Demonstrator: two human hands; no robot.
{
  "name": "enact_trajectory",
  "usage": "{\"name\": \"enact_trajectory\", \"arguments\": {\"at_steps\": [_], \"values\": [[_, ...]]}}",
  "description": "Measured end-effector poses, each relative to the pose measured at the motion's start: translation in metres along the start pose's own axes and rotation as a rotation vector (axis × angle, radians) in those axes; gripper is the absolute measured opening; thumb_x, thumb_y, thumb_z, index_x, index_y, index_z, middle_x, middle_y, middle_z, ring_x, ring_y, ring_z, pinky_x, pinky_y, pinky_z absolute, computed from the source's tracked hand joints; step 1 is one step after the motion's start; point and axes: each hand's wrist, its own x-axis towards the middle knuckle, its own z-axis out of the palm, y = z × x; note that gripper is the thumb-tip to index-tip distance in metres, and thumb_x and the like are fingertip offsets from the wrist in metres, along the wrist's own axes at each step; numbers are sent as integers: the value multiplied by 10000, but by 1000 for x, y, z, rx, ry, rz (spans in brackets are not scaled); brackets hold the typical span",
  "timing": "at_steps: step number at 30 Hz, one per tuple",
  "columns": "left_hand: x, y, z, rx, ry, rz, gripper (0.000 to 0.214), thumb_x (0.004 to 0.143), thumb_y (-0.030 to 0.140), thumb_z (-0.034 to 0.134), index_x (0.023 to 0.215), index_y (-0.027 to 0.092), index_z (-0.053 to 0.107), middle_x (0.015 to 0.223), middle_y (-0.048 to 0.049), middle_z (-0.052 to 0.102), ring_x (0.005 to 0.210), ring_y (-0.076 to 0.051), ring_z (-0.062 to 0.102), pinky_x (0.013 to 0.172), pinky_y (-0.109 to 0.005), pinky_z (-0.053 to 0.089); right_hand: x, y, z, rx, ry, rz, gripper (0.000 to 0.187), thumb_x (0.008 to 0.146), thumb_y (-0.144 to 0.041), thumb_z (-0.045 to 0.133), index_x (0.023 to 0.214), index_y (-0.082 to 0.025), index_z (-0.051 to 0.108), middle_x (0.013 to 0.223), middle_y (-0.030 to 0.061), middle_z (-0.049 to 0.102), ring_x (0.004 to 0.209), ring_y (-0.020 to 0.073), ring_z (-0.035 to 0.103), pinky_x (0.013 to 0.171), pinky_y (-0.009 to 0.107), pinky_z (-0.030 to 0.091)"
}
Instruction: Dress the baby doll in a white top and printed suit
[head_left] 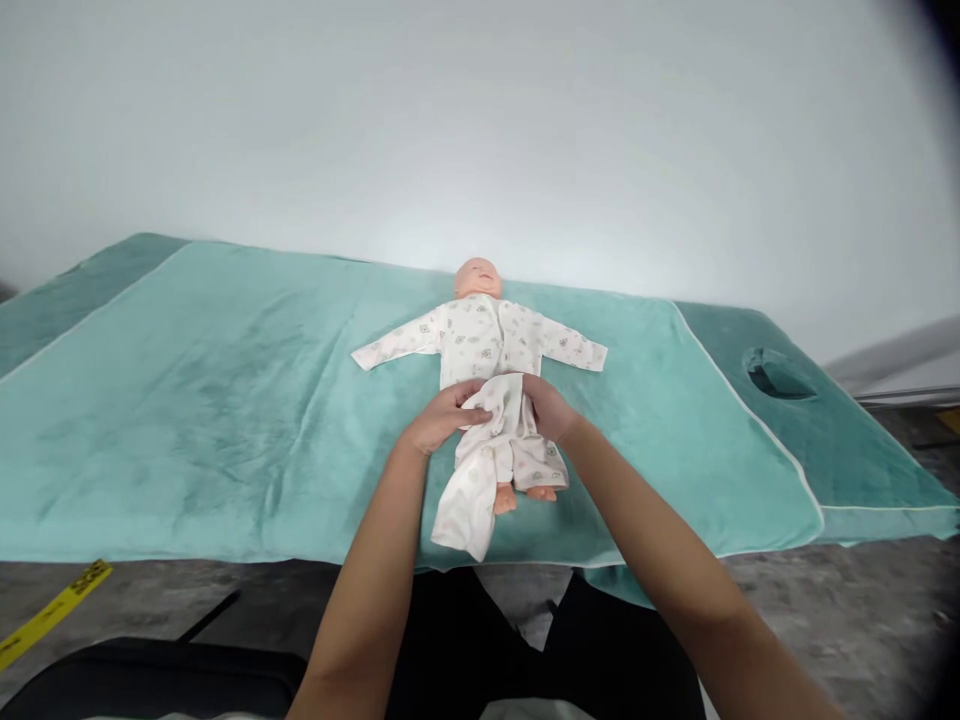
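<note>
As arms extend, left hand [442, 415] and right hand [551, 408] pinch trousers [510, 430].

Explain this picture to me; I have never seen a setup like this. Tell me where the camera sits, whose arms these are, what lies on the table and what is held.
There is no machine here: one camera worn on a person's head looks forward and down, so the two bare arms coming up from the bottom are that person's own. A padded table with a hole is covered by a teal towel. On it lies a doll on its back, in a white printed top. The left hand and right hand both grip the trousers at the doll's waist; one trouser leg trails loose toward the near edge.
</note>
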Motion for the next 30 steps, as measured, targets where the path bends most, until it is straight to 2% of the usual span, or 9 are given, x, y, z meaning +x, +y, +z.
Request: {"name": "enact_trajectory", "arguments": {"at_steps": [3, 5, 8, 10, 13, 17, 22, 26, 30], "values": [[-2, -13, 1, -116, 69, 60, 486, 690, 378, 842, 1097, 136, 738, 986, -87, 763, 892, -235, 696, 801, -309, 522, -3, -2, -9, 58, -128, 65, 367, 681, -339, 763, 1019, -197, 736, 881, 14, 752, 804, 195, 682, 696, 277, 533], [-5, -19, 3, -216, 107, 99, 453, 711, 381, 830, 1088, 149, 738, 984, -86, 769, 881, -225, 708, 801, -307, 530, -6, -8, -12, 19, -246, 64, 440, 712, -328, 768, 1129, -190, 726, 978, 30, 758, 898, 211, 688, 765, 289, 534], [-8, -22, 5, -310, 177, 117, 376, 701, 350, 838, 1009, 155, 747, 938, -76, 776, 823, -207, 715, 784, -303, 542, -9, -20, -9, -152, -458, 45, 525, 741, -310, 782, 1249, -221, 684, 1134, 28, 739, 1028, 236, 669, 869, 337, 524], [-9, -21, 6, -330, 214, 101, 354, 680, 348, 849, 950, 142, 747, 882, -77, 775, 774, -204, 712, 752, -302, 547, -10, -23, -5, -296, -523, 40, 559, 704, -256, 815, 1247, -236, 685, 1158, 19, 734, 1056, 245, 655, 889, 353, 518], [-9, -18, 7, -321, 224, 76, 373, 675, 346, 853, 959, 128, 750, 877, -87, 775, 763, -205, 711, 742, -304, 548, -9, -18, 0, -302, -417, 49, 500, 695, -246, 821, 1182, -222, 711, 1100, 23, 747, 1004, 236, 661, 860, 346, 523], [-9, -16, 6, -261, 155, 78, 460, 688, 416, 851, 1023, 117, 750, 913, -100, 772, 796, -204, 705, 739, -287, 533, -9, -6, -1, -21, -187, 63, 400, 713, -303, 808, 1085, -193, 711, 918, 17, 746, 828, 198, 675, 757, 308, 531], [-17, -12, 9, -71, 3, 1, 512, 557, 325, 930, 984, 109, 751, 874, -66, 754, 744, -185, 673, 705, -274, 507, -11, -3, 0, 3, -105, 64, 320, 716, -368, 820, 974, -232, 687, 805, -18, 698, 694, 163, 634, 636, 268, 493], [-28, -14, 27, -83, 163, 47, 512, 649, 355, 884, 1099, 163, 733, 950, -56, 753, 783, -184, 673, 721, -279, 510, -11, -4, 2, -220, -159, -7, 337, 783, -438, 759, 1048, -243, 687, 925, -3, 709, 822, 185, 645, 736, 293, 501], [-50, -17, 61, -196, 374, 72, 465, 746, 436, 808, 1130, 188, 721, 991, -59, 746, 825, -193, 673, 751, -294, 514, -13, -10, 1, -546, -241, -104, 307, 854, -478, 671, 1037, -232, 692, 964, 6, 702, 908, 205, 633, 797, 314, 480]]}}
